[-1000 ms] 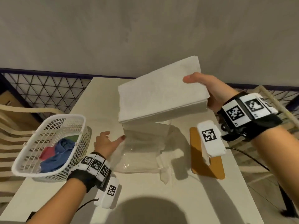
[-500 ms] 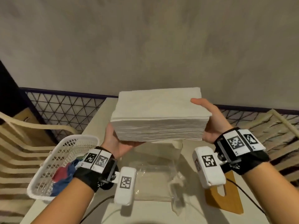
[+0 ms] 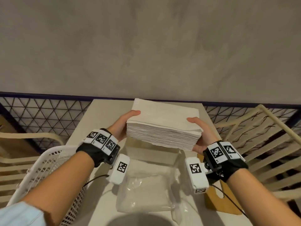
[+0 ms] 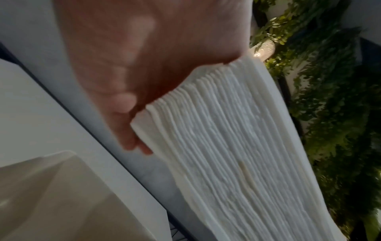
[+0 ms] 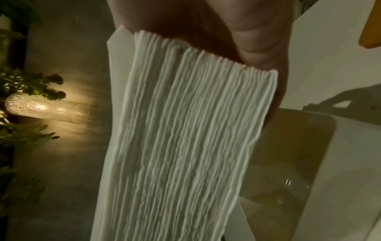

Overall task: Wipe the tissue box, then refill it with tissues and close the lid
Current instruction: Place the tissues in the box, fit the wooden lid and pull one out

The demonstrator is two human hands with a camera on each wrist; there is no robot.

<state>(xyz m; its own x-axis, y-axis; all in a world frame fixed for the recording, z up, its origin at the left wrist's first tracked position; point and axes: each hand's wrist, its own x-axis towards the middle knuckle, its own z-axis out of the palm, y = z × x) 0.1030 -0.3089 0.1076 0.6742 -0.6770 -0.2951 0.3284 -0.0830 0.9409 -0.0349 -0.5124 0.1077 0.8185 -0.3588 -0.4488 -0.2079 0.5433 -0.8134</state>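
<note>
2 hands hold 1 stack of tissues (image 3: 164, 126) above the tabletop (image 3: 104, 190): the left hand (image 3: 123, 124) grips its left end, the right hand (image 3: 201, 134) its right end, thumbs on top. Below and nearer lies a clear plastic wrapper (image 3: 143, 193); directly under the stack stands the open tissue box (image 3: 153, 154). Left of the left hand sits a white basket (image 3: 48, 162); right of the right hand, a wooden lid (image 3: 216, 201).

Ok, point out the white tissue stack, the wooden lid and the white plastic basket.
white tissue stack (image 3: 164, 118), head view, top sheet.
wooden lid (image 3: 213, 199), head view, near edge.
white plastic basket (image 3: 48, 162), head view, mesh wall.
</note>
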